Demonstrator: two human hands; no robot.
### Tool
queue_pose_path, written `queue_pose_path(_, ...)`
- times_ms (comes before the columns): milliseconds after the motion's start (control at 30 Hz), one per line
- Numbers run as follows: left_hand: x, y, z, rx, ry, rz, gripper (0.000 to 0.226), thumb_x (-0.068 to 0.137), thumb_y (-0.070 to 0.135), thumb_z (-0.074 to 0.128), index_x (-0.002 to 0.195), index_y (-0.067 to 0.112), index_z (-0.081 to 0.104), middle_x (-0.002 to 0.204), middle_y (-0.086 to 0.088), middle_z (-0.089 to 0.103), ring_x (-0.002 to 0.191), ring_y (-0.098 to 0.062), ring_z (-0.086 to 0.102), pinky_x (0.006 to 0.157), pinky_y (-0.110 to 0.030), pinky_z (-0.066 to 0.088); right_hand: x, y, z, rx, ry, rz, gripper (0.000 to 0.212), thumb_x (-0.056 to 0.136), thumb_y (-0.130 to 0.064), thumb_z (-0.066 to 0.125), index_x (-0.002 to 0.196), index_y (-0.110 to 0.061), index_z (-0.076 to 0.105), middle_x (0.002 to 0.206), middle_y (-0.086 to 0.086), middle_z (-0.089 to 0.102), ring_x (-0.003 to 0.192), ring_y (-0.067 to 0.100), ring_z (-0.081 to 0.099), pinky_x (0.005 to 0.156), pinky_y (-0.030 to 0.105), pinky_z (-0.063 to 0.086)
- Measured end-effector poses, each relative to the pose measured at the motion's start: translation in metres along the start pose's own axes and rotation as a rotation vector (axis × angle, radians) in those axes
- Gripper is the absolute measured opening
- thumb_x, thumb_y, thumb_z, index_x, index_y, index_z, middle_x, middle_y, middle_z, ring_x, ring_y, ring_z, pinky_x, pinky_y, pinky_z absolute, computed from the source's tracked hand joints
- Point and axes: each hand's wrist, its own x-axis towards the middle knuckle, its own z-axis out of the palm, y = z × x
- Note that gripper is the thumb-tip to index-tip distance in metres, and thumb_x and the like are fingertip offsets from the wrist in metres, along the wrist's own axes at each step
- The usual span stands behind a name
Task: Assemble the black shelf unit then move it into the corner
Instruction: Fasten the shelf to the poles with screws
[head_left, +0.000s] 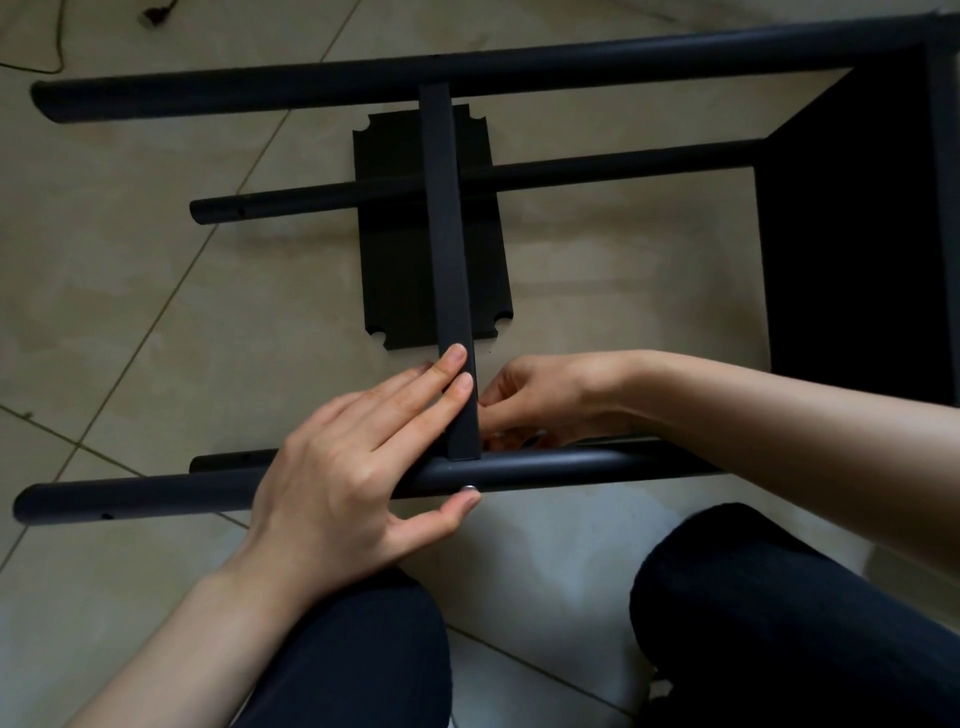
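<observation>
Your left hand (332, 457) lies over the near pole (156, 496) at lower centre, straight fingers pressing the crossbar (445, 249), thumb beside a silver bolt head (469, 488); your right hand (540, 397) curls behind the crossbar's near end, pinching something you cannot make out; the shelf unit (852, 249) lies on its side along the right edge; a loose shelf panel (395, 270) lies flat on the floor (130, 312), with open tile at left.

It looks like a room in a home: a beige tiled floor (156, 270) with a black cable (57, 36) trailing across one corner.
</observation>
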Motion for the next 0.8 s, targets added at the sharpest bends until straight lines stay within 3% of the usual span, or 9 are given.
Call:
queue_pose_path(133, 0.0006, 0.0008, -0.0002, 0.000, 0.000, -0.002, 0.069, 0.091, 0.051, 0.065, 0.144, 0.009, 0.053, 0.157, -0.003, 0.042, 0.133, -0.019, 0.055, 0.096, -0.038, 0.053, -0.0009, 0.0020, -0.0031, 0.047, -0.026, -0.016, 0.024, 0.095, -0.033, 0.061, 0.081, -0.015, 0.069, 0.069, -0.003, 0.066, 0.066, 0.010, 0.062, 0.068, 0.025, 0.049)
queue_pose_path(333, 0.0005, 0.0009, -0.0007, 0.001, -0.006, -0.006, 0.069, 0.090, 0.052, 0.065, 0.144, 0.009, 0.053, 0.157, -0.003, 0.043, 0.132, -0.019, 0.055, 0.096, -0.036, 0.052, -0.0024, 0.0092, -0.0050, 0.150, -0.061, -0.038, 0.017, 0.094, -0.017, 0.061, 0.080, -0.013, 0.070, 0.078, 0.005, 0.066, 0.075, 0.017, 0.060, 0.080, 0.034, 0.047)
queue_pose_path(433, 0.0003, 0.0011, -0.0010, 0.001, -0.005, -0.006, 0.069, 0.090, 0.051, 0.065, 0.143, 0.009, 0.053, 0.156, -0.003, 0.043, 0.132, -0.019, 0.056, 0.095, -0.037, 0.053, -0.0006, 0.0070, -0.0016, 0.112, -0.039, -0.021, 0.016, 0.096, -0.017, 0.059, 0.084, -0.013, 0.068, 0.081, 0.005, 0.065, 0.076, 0.016, 0.060, 0.074, 0.029, 0.049)
queue_pose_path(600, 0.0014, 0.0020, -0.0009, 0.001, 0.001, -0.007, 0.069, 0.089, 0.051, 0.067, 0.142, 0.008, 0.055, 0.155, -0.004, 0.045, 0.130, -0.019, 0.057, 0.093, -0.037, 0.053, -0.0026, 0.0054, -0.0059, 0.164, -0.075, -0.056, 0.024, 0.097, -0.012, 0.058, 0.076, -0.015, 0.071, 0.076, 0.002, 0.067, 0.074, 0.016, 0.061, 0.081, 0.038, 0.047)
queue_pose_path(700, 0.0010, 0.0017, -0.0013, 0.007, -0.001, -0.008, 0.069, 0.090, 0.051, 0.066, 0.142, 0.008, 0.055, 0.155, -0.004, 0.045, 0.130, -0.019, 0.058, 0.093, -0.037, 0.053, -0.0038, 0.0062, -0.0079, 0.173, -0.094, -0.043, 0.025, 0.093, -0.014, 0.062, 0.071, -0.019, 0.074, 0.074, 0.001, 0.068, 0.072, 0.014, 0.060, 0.078, 0.034, 0.047)
queue_pose_path(800, 0.0010, 0.0019, -0.0009, 0.008, 0.003, -0.005, 0.069, 0.090, 0.051, 0.066, 0.142, 0.008, 0.055, 0.155, -0.004, 0.044, 0.130, -0.019, 0.058, 0.093, -0.036, 0.053, 0.0019, 0.0078, -0.0035, 0.154, -0.053, -0.006, 0.019, 0.095, -0.020, 0.061, 0.080, -0.011, 0.068, 0.073, 0.003, 0.063, 0.069, 0.014, 0.057, 0.071, 0.028, 0.047)
